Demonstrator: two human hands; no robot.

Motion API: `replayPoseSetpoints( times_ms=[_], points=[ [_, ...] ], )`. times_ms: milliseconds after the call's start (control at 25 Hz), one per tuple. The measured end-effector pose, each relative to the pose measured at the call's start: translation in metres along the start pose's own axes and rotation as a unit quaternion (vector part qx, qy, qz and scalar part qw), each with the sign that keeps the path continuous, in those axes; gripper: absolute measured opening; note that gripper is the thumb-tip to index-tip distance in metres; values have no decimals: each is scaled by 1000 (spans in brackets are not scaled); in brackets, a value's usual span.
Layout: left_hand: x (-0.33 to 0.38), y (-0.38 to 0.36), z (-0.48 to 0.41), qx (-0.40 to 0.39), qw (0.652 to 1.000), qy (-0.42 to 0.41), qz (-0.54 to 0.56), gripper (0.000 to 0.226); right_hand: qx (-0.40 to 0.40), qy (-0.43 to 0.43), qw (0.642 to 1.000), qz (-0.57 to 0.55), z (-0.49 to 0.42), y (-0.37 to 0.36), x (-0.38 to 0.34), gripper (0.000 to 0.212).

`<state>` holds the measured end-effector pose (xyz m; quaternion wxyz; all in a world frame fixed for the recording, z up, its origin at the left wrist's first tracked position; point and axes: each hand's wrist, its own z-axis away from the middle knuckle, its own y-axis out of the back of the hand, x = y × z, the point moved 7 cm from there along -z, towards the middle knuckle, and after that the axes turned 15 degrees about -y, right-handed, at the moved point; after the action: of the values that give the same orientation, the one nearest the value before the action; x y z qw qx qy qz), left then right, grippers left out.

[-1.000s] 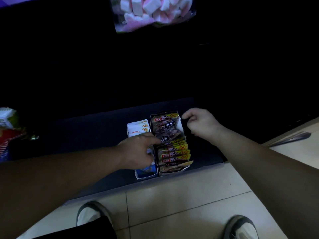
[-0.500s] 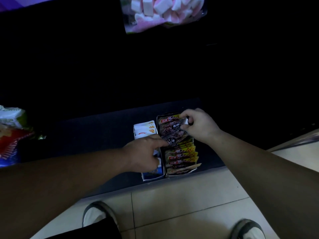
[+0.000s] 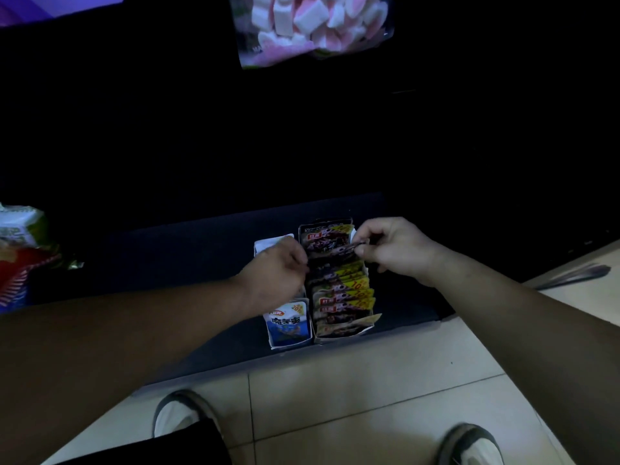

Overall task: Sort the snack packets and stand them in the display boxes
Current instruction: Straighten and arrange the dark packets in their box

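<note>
The right hand [image 3: 396, 250] had thumb and forefinger curled round the right edge of a dark packet [image 3: 327, 245], pinching it. The left hand [image 3: 278, 273] met the same packet at its left edge with curled fingers and held it there. The packet stood upright between the two hands at the 12 o'clock end of the right display box [image 3: 335, 338]. From there toward 6 o'clock ran a row of dark-and-yellow packets [image 3: 342, 293], standing one behind the other inside that box. Touching it at 9 o'clock was the left display box [image 3: 290, 344], with a blue-and-white packet [image 3: 288, 322] upright at its near end; the left hand covered its middle. Both boxes sat on a dark surface [image 3: 184, 256]. Well apart at 9 o'clock of the boxes lay a heap of bright snack bags [image 3: 20, 253], and far off at 12 o'clock hung a marshmallow bag [image 3: 312, 25]. At 6 o'clock were pale floor tiles [image 3: 335, 397] and two shoes [image 3: 177, 414].
</note>
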<state>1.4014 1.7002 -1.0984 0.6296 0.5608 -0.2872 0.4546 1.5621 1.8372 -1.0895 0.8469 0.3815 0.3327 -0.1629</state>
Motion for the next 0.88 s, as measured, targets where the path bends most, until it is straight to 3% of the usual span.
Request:
replayPoseSetpoints(
  times_ms=[120,320,480,640,880],
  points=[
    [0,9,-6,62,992,66,82,10,-53,-16,998,-29,11,2,-7,22],
    [-2,-1,-2,-9,999,46,15,33,-144,-61,985,-71,25,4,3,19],
    [-1,-5,0,-25,999,-2,-44,44,-35,-141,966,-213,16,9,16,10],
    [2,-11,6,-70,992,-31,-96,43,18,-209,948,-240,11,-5,26,52],
    [-1,-11,3,-94,991,-20,-90,55,-6,-141,948,-286,13,-2,13,60]
  ],
)
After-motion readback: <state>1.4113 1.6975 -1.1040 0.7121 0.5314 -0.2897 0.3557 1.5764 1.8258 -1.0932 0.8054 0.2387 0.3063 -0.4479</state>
